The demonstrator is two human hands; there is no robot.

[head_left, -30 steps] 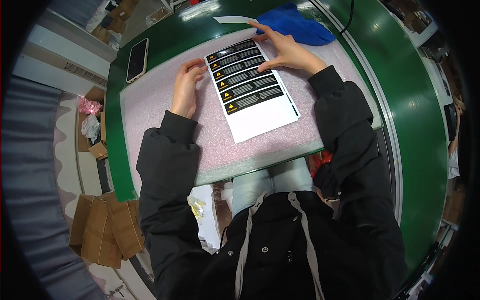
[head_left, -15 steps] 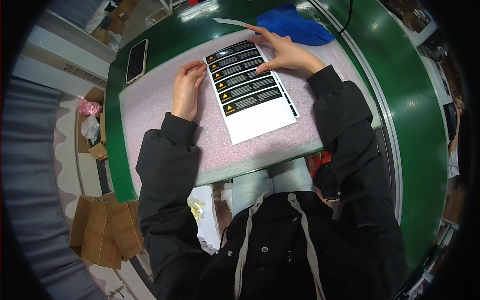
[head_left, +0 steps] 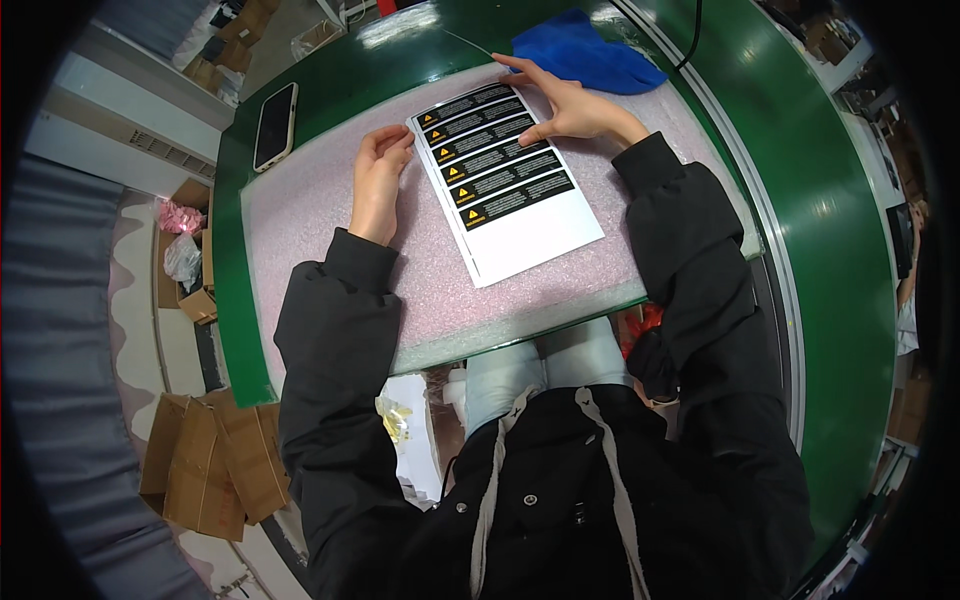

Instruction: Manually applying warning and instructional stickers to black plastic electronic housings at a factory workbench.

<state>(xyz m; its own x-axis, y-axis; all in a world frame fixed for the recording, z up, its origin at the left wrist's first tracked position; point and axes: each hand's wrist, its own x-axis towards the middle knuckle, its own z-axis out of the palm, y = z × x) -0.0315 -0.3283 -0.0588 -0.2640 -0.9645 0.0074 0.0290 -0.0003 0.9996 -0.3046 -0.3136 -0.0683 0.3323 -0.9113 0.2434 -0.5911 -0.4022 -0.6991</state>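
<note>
A sheet of black warning labels [head_left: 500, 150] with yellow triangles and a blank white lower part lies on pink foam. Along its left side shows the edge of another white sheet underneath. My left hand [head_left: 380, 180] stands at the upper left edge of the sheets, fingers half bent with a gap between them, fingertips at the paper. Over the upper right part, my right hand [head_left: 575, 108] lays its thumb on the labels. A thin white strip [head_left: 467, 42], seen nearly edge-on, sticks out from its forefinger tip; its grip between the fingers is partly hidden.
The pink foam pad [head_left: 320, 230] covers part of a green table [head_left: 240, 330]. A phone [head_left: 276, 127] lies at the far left, a crumpled blue cloth [head_left: 585, 50] beyond my right hand. A metal rail [head_left: 765, 230] runs along the right. Cardboard boxes [head_left: 210, 465] stand at the lower left.
The top label sheet has shifted slightly right, so the lower sheet's edge shows on the left instead of the right. The white strip has turned nearly edge-on. My left hand has moved slightly right.
</note>
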